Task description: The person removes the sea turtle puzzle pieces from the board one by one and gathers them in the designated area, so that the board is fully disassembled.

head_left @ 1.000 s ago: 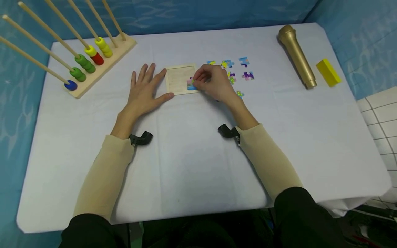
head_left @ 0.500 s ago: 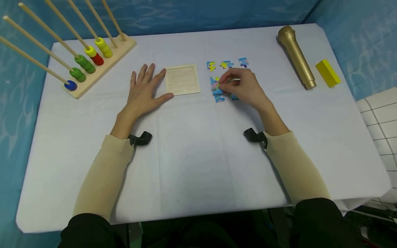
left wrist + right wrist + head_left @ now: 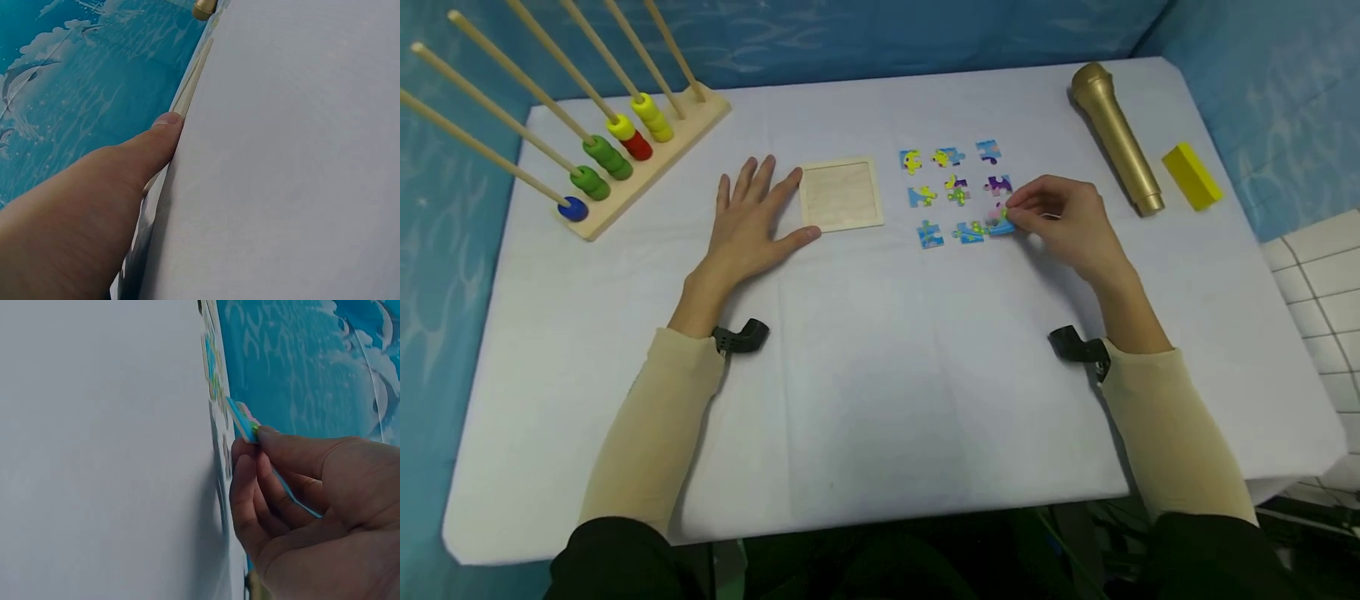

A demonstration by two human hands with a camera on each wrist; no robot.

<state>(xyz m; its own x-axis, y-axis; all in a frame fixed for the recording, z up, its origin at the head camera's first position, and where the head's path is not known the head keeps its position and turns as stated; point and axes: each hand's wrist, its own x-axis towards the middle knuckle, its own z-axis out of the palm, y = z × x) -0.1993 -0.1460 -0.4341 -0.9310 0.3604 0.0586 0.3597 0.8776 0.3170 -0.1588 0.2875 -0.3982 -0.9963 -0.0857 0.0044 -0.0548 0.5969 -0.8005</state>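
My right hand (image 3: 1063, 225) pinches a puzzle piece (image 3: 244, 420) between thumb and fingertips, at the lower right corner of a grid of jigsaw pieces (image 3: 968, 233). In the right wrist view the held piece is tilted, with blue, pink and green on it. My left hand (image 3: 752, 221) lies spread on the cloth, its thumb and index fingertip at the left side of the square wooden puzzle frame (image 3: 842, 223). The frame holds no piece. Seen from the left wrist, the thumb (image 3: 165, 125) touches the frame's edge.
A wooden bead abacus (image 3: 647, 162) with upright rods stands at the back left of the white table (image 3: 865, 375). To the right lie a gold microphone (image 3: 1116, 137) and a yellow block (image 3: 1192, 177). Blue curtains (image 3: 925, 33) border the table's back.
My right hand has carried the puzzle piece rightward, out of the wooden frame and across to the right end of the bottom row. The left hand stays put.
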